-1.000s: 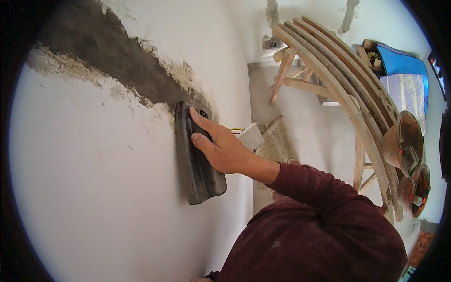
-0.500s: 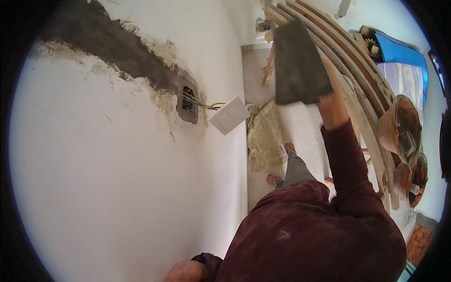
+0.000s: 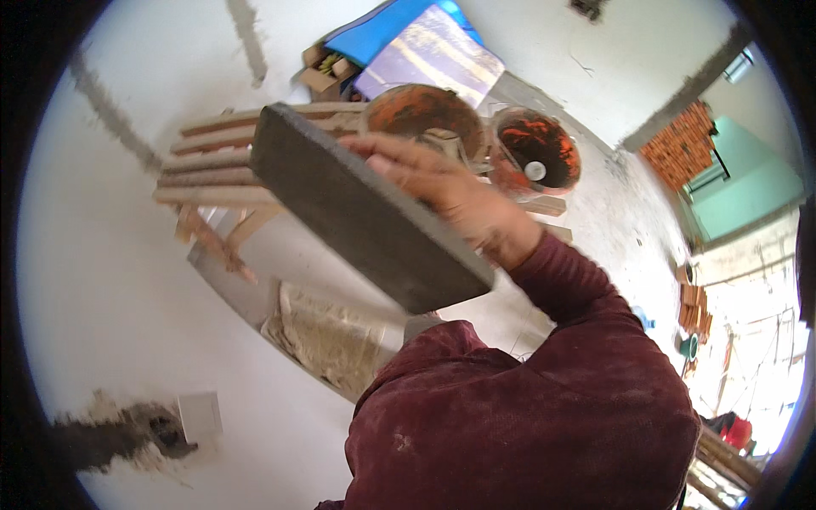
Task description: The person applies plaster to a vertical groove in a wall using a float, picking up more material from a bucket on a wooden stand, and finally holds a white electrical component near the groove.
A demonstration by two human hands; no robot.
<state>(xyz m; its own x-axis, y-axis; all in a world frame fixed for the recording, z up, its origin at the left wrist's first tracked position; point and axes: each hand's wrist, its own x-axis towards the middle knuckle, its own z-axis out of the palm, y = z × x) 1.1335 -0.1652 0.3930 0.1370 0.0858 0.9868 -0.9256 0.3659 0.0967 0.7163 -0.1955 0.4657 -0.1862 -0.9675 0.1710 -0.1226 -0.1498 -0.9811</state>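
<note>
My right hand (image 3: 463, 200) is closed on the back of a grey plastering float (image 3: 365, 217), a flat tapered board. Its broad dark face is tilted down and to the left, and it hangs in the air in front of my chest. The fingers are somewhat blurred, and the handle is hidden behind the board. Just beyond the hand stand two mortar-stained buckets, a wide one (image 3: 404, 106) and an orange-red one (image 3: 557, 136) with a white round piece inside. My left hand is out of sight.
A bench of wooden planks (image 3: 212, 160) carries the buckets. A dirty sack (image 3: 327, 327) lies on the floor by the wall. At lower left a white switch plate (image 3: 201, 415) hangs beside a wall box. Blue and lilac sheets (image 3: 438, 55) lie beyond; bricks (image 3: 677, 146) show at right.
My view has swung right, toward the bench and buckets; the switch plate now sits at lower left. The float has turned from broadside to slanted, and my left hand has left the view.
</note>
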